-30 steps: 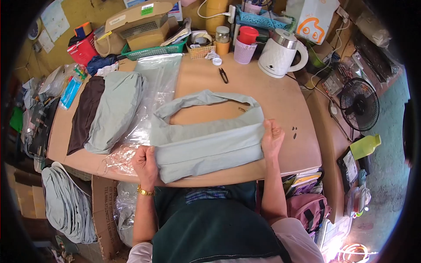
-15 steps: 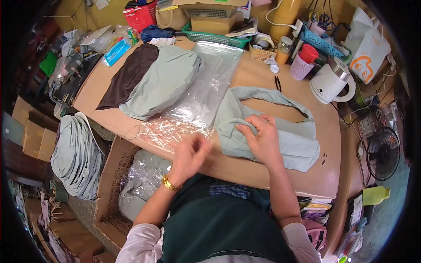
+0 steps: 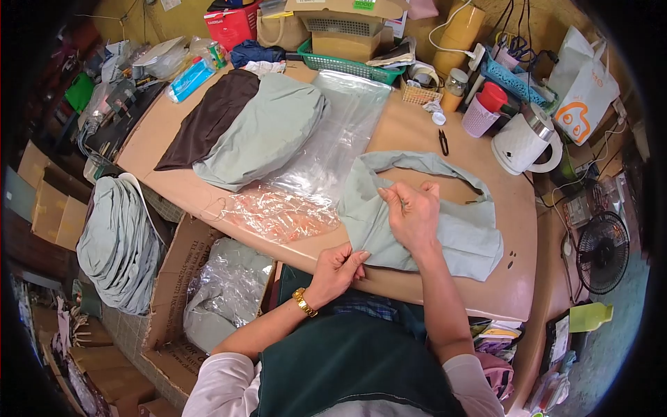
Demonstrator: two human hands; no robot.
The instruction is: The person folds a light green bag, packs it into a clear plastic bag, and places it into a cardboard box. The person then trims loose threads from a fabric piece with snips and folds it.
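Observation:
A pale grey-green folded cloth point(image 3: 455, 233) with a wide strap loop lies on the right half of the table. At its near left corner, my left hand point(image 3: 337, 272), with a gold watch on the wrist, pinches the edge of the cloth between thumb and fingers. My right hand point(image 3: 415, 217) is closed in a pinch above the middle of the same cloth. Whatever its fingertips hold is too small or hidden to name. Black thread snips point(image 3: 443, 142) lie beyond the strap loop.
Clear plastic bags point(image 3: 347, 118) lie mid-table, beside more green cloth point(image 3: 260, 132) and dark brown cloth point(image 3: 208, 121). An open carton point(image 3: 163, 292) with bagged cloth stands below the table's left edge. A white kettle point(image 3: 517, 146) and a pink cup point(image 3: 479, 117) stand at the back right.
My left hand has moved right and down from beside the plastic to the cloth's near corner and taken hold of it. My right hand has closed more tightly and turned slightly.

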